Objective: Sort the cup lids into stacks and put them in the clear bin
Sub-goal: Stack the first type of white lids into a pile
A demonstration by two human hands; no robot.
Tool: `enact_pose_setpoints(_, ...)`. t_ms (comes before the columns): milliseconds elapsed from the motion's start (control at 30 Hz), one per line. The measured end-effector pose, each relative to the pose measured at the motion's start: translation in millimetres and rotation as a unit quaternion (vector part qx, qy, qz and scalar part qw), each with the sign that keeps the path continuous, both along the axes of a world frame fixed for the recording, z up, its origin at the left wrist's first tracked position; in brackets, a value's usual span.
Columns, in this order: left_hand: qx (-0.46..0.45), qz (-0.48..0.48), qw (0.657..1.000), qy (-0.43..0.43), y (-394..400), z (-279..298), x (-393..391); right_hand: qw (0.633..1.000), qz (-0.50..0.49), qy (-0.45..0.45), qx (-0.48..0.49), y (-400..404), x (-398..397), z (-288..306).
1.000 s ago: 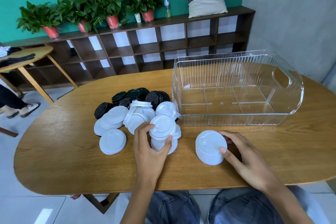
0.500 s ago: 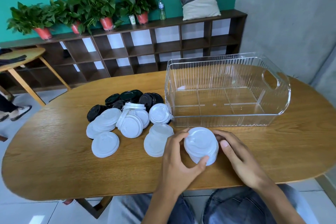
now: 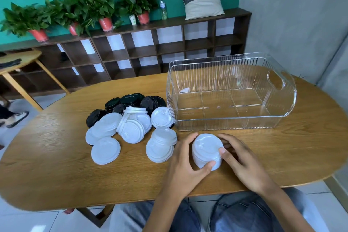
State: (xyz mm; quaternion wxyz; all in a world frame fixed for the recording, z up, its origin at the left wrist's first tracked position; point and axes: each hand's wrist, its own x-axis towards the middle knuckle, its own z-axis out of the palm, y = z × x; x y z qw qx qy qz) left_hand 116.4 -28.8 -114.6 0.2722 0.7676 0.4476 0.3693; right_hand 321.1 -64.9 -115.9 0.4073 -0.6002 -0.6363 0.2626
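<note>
Left hand point(image 3: 185, 158) and right hand point(image 3: 239, 158) curled round a stack of white lids point(image 3: 207, 149), cupped from both sides (thumbs on the near rim). Stood on the wooden table point(image 3: 56, 165) just before the clear bin point(image 3: 230, 92). Left of the stack, loose white lids point(image 3: 120, 130); behind those, black lids point(image 3: 131, 100).
</note>
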Motion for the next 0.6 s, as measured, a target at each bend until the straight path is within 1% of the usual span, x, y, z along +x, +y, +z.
enact_pose_setpoints(333,-0.031,0.013,0.999,0.02,-1.3,-0.5,0.6,0.999,0.008,-0.049,-0.005,-1.3,-2.8,6.3)
enact_pose_setpoints(600,-0.058,0.011,0.998,0.025,-1.7,1.5,-0.2,0.998,0.013,-0.06,-0.003,-0.9,-3.6,8.7)
